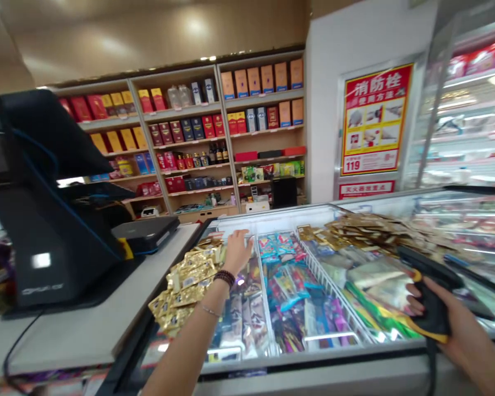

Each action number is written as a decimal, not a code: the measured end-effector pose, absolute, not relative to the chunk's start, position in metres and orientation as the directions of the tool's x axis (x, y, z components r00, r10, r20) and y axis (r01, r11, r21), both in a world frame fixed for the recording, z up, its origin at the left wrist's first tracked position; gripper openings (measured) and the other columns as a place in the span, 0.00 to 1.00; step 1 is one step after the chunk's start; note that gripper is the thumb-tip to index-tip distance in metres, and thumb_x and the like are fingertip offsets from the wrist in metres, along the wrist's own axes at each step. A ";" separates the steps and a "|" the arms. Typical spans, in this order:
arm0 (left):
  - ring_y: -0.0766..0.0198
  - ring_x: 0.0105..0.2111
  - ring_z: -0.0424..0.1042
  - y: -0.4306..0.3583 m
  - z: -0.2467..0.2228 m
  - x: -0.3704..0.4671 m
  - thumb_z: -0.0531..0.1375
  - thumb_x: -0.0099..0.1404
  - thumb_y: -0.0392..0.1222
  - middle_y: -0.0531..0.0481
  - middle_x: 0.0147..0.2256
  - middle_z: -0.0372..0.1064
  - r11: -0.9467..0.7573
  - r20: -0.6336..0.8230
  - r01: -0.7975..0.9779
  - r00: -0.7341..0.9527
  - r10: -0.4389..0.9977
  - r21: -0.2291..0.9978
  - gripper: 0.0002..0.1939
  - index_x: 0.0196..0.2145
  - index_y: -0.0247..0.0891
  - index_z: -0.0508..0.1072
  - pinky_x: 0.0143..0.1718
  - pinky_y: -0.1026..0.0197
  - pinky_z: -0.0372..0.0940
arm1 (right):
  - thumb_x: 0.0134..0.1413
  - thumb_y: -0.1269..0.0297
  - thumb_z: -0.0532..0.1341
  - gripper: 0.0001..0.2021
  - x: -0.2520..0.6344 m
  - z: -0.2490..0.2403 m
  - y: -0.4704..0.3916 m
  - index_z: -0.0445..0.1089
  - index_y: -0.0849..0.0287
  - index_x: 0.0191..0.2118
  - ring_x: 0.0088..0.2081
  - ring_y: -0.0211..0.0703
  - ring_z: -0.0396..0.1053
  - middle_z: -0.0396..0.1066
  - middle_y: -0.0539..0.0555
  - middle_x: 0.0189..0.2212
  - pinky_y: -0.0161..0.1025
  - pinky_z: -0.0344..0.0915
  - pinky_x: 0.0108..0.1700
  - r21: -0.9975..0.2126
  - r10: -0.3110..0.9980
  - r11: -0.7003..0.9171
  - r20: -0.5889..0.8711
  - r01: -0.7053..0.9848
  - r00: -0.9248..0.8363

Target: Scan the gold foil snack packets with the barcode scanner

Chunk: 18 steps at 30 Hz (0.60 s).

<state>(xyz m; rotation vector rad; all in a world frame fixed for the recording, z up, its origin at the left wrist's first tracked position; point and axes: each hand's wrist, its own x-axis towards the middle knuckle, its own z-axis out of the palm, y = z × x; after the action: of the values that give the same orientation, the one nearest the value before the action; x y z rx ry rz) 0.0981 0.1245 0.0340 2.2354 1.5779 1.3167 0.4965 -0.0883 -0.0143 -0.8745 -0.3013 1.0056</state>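
My left hand, a beaded bracelet on its wrist, is stretched over the glass top of a chest freezer. It looks open, fingers a little bent and apart, with nothing visible in it. Just left of it lies a pile of shiny gold packets. In my right hand is a black and yellow barcode scanner, gripped by its handle and pointing left, with a cable hanging down. Beyond the scanner, a heap of darker gold-brown packets is spread over the freezer.
A black checkout terminal stands on the counter at the left. White wire baskets divide colourful wrapped goods in the freezer. Shelves of boxed goods line the back wall, beside a red fire-hydrant poster.
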 end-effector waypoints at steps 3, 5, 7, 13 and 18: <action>0.41 0.65 0.72 0.145 0.034 0.194 0.63 0.72 0.36 0.31 0.61 0.77 -0.520 0.486 0.690 0.271 0.831 0.504 0.17 0.57 0.36 0.78 0.73 0.44 0.60 | 0.39 0.62 0.80 0.17 0.491 -0.011 -0.084 0.78 0.54 0.36 0.21 0.32 0.56 0.61 0.48 0.25 0.28 0.62 0.18 -0.728 0.818 0.274 -0.168 -0.629 0.551; 0.43 0.65 0.73 0.158 0.031 0.254 0.64 0.72 0.36 0.31 0.61 0.77 -0.558 0.450 0.659 0.352 0.821 0.504 0.18 0.58 0.34 0.78 0.72 0.47 0.61 | 0.38 0.61 0.80 0.18 0.491 -0.011 -0.082 0.76 0.53 0.35 0.21 0.32 0.57 0.62 0.46 0.24 0.29 0.62 0.18 -0.711 0.816 0.275 -0.184 -0.647 0.548; 0.45 0.66 0.73 0.171 0.025 0.308 0.63 0.72 0.36 0.32 0.63 0.77 -0.580 0.408 0.632 0.414 0.814 0.514 0.18 0.58 0.35 0.79 0.72 0.50 0.61 | 0.35 0.61 0.80 0.20 0.491 -0.011 -0.081 0.73 0.53 0.35 0.20 0.32 0.58 0.63 0.45 0.24 0.28 0.61 0.18 -0.699 0.816 0.275 -0.193 -0.660 0.545; 0.45 0.68 0.73 0.207 0.005 0.395 0.70 0.66 0.39 0.31 0.64 0.77 -0.560 0.264 0.621 0.507 0.821 0.548 0.22 0.58 0.36 0.79 0.72 0.51 0.63 | 0.28 0.57 0.81 0.28 0.492 -0.011 -0.082 0.73 0.54 0.39 0.19 0.31 0.58 0.64 0.42 0.23 0.28 0.59 0.18 -0.692 0.796 0.278 -0.223 -0.666 0.563; 0.33 0.69 0.71 0.230 -0.009 0.395 0.79 0.56 0.52 0.30 0.63 0.77 -0.492 0.160 0.661 0.497 0.853 0.567 0.31 0.54 0.39 0.79 0.70 0.41 0.65 | 0.26 0.55 0.83 0.30 0.495 -0.017 -0.079 0.71 0.53 0.38 0.19 0.31 0.58 0.63 0.41 0.23 0.29 0.59 0.17 -0.693 0.789 0.259 -0.250 -0.672 0.562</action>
<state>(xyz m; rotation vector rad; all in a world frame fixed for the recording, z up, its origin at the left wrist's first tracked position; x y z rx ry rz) 0.3949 0.2296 -0.0086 2.3104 1.2507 0.5963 0.4950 -0.0786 -0.0169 -0.8521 -0.1584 0.9952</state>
